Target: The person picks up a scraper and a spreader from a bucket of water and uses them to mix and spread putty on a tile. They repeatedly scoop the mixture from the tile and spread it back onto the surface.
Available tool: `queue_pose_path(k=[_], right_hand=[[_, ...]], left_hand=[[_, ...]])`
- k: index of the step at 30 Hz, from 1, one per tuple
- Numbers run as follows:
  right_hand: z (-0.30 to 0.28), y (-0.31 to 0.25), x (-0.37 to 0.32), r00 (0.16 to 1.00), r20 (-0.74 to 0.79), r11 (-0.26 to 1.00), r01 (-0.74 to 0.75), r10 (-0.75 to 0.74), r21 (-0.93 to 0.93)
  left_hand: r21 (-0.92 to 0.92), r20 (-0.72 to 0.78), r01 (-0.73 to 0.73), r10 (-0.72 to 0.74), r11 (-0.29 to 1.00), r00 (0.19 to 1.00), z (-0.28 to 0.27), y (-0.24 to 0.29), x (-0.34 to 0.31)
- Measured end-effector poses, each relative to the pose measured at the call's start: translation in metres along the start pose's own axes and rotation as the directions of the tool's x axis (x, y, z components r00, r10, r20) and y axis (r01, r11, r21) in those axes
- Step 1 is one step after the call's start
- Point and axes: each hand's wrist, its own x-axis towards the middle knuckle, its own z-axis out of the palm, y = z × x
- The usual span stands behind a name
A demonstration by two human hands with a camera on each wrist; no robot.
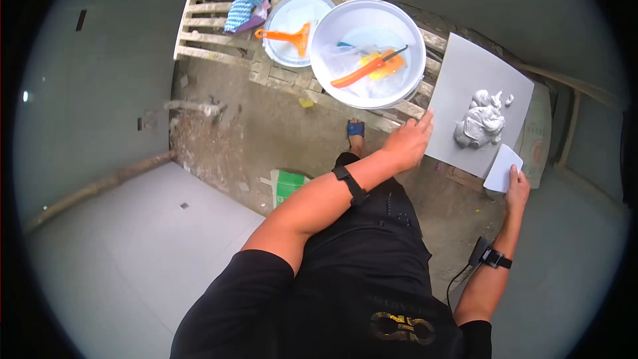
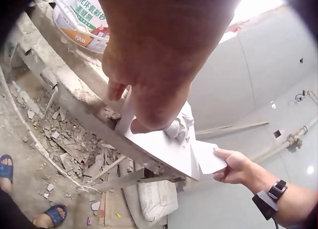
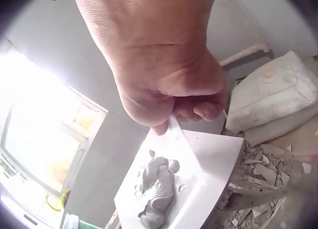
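My right hand pinches a thin white scraper by its edge, thumb on the upper face. The scraper's blade overlaps the near right corner of a flat grey-white board in the head view. On the board sits a mound of grey paste, with smaller blobs beside it; the right wrist view shows the paste thick and smeared. My left hand rests at the board's left edge, its fingers extended and fingertips right at the edge. My left forearm hides part of this contact in the left wrist view.
Left of the board, a white bucket holds an orange-handled tool and plastic wrap. An orange scraper lies on a white lid, near a striped cloth. All stand on a slatted bench. Rubble covers the floor.
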Motion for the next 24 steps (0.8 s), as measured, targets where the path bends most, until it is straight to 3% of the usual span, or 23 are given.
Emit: queue_pose_path(k=[1,4,6,7,8,9,10,12,14,17,20,21,22,23,24], right_hand=[[-0.005,-0.007,-0.007,0.997,-0.036,0.993,0.061,-0.065,-0.104],[-0.023,-0.02,-0.025,0.943,0.033,0.932,0.332,-0.331,-0.147],[-0.009,-0.08,-0.072,0.852,-0.012,0.852,0.522,-0.523,-0.047],[-0.011,-0.096,-0.086,0.739,0.021,0.734,0.673,-0.674,-0.093],[-0.013,-0.106,-0.097,0.695,-0.004,0.689,0.712,-0.719,-0.135],[-0.012,-0.109,-0.105,0.646,-0.023,0.638,0.746,-0.763,-0.19],[-0.011,-0.119,-0.117,0.606,-0.042,0.598,0.768,-0.795,-0.229],[-0.004,-0.124,-0.128,0.507,-0.088,0.503,0.789,-0.857,-0.354],[0.006,-0.124,-0.138,0.456,-0.149,0.475,0.79,-0.878,-0.387],[0.013,-0.119,-0.143,0.441,-0.179,0.476,0.81,-0.88,-0.343],[0.008,-0.114,-0.153,0.671,-0.34,0.75,0.625,-0.659,-0.219],[0.005,-0.103,-0.148,0.741,-0.381,0.82,0.566,-0.553,-0.089],[0.005,-0.094,-0.148,0.898,-0.242,0.795,0.438,-0.367,0.42],[0.005,-0.087,-0.152,0.971,0.002,0.582,0.141,-0.237,0.801],[0.007,-0.084,-0.158,0.938,0.281,0.231,-0.232,-0.206,0.945]], left_hand=[[-0.032,0.003,0.002,-0.002,0.999,1.0,-0.002,0.004,0.0],[-0.102,-0.086,-0.011,0.002,0.995,0.996,0.007,0.007,-0.001],[-0.479,-0.153,-0.034,-0.045,0.877,0.987,-0.002,0.019,-0.012],[-0.578,0.036,0.062,-0.051,0.814,0.998,-0.024,0.029,-0.01],[-0.7,0.262,0.221,-0.044,0.679,0.964,-0.041,0.037,-0.01],[-0.846,0.392,0.373,-0.029,0.381,0.919,-0.043,0.04,-0.011],[-0.853,0.521,0.52,0.015,0.05,0.853,-0.044,0.046,-0.013],[-0.819,0.523,0.549,0.176,-0.168,0.834,-0.06,0.065,-0.019],[-0.793,0.547,0.585,0.226,-0.166,0.806,-0.074,0.093,-0.025],[-0.809,0.534,0.561,0.179,-0.177,0.826,-0.071,0.111,-0.022],[-0.815,0.539,0.551,0.117,-0.179,0.834,-0.064,0.11,-0.021],[-0.82,0.538,0.549,0.108,-0.164,0.836,-0.062,0.107,-0.019],[-0.824,0.537,0.546,0.095,-0.151,0.838,-0.06,0.106,-0.018],[-0.82,0.563,0.565,0.051,-0.089,0.825,-0.056,0.108,-0.018],[-0.815,0.573,0.578,0.082,-0.054,0.816,-0.048,0.11,-0.019]])
